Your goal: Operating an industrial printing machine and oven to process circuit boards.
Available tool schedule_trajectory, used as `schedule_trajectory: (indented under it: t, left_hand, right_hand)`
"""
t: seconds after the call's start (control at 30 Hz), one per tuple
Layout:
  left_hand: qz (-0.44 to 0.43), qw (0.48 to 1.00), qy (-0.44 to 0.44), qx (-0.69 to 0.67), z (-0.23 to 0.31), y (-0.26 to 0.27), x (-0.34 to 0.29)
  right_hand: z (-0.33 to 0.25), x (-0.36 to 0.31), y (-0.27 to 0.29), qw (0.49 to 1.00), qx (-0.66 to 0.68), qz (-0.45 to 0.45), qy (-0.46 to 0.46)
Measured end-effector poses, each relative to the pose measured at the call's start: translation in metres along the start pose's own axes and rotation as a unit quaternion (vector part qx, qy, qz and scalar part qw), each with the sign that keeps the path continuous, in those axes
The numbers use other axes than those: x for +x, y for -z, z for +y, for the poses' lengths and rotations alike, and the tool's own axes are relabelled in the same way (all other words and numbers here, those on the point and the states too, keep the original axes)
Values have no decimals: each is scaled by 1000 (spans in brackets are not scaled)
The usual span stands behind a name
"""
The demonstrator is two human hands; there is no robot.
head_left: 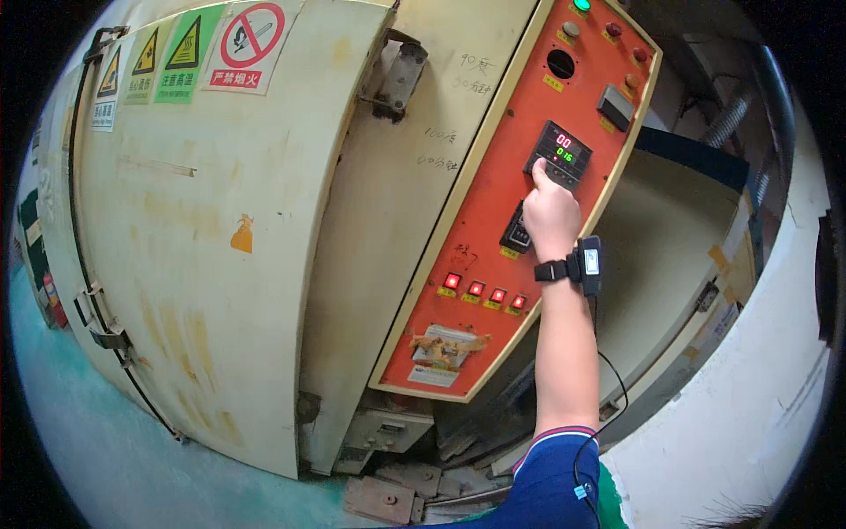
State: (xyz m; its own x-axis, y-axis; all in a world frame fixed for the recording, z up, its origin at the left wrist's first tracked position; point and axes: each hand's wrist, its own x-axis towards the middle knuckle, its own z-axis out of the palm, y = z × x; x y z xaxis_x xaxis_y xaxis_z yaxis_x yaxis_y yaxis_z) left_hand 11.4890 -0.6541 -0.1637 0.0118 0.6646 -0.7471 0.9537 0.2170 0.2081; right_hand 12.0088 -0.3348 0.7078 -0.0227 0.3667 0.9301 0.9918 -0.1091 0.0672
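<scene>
My right hand [553, 212] reaches up to a slanted orange control panel [480, 220]. One finger is stretched out, its tip on the lower left of a black digital controller [564, 150] with red and green lit digits. The other fingers look curled into the palm, and no held thing shows. Just left of the hand, partly covered by it, is a smaller black setting unit [514, 227]. A black strap with a small device [590, 264] is round my right wrist. My left hand is out of view.
A large cream metal door [220, 291] with warning signs [251, 44] and a long latch rod [75, 220] fills the left. Red lit switches [476, 288] line the panel's lower part; a green lamp [582, 5] glows at its top. A thin cable [624, 388] hangs beside my forearm.
</scene>
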Motion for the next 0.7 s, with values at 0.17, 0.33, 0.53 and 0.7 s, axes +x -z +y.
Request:
schedule_trajectory:
  t: [0.17,0.33,0.53,0.7]
  left_hand:
    - [45,995,15,-91,15,13,-4]
    - [64,995,19,-69,7,-4,-23]
    - [76,997,10,-20,-2,-19,-36]
    - [87,996,15,-5,-6,-31,-46]
  right_hand:
    - [-12,5,28,998,27,43,-29]
    - [-23,-80,5,988,152,18,29]
    - [-33,-126,-26,981,138,-134,-20]
    - [-13,-50,-6,991,116,-24,-60]
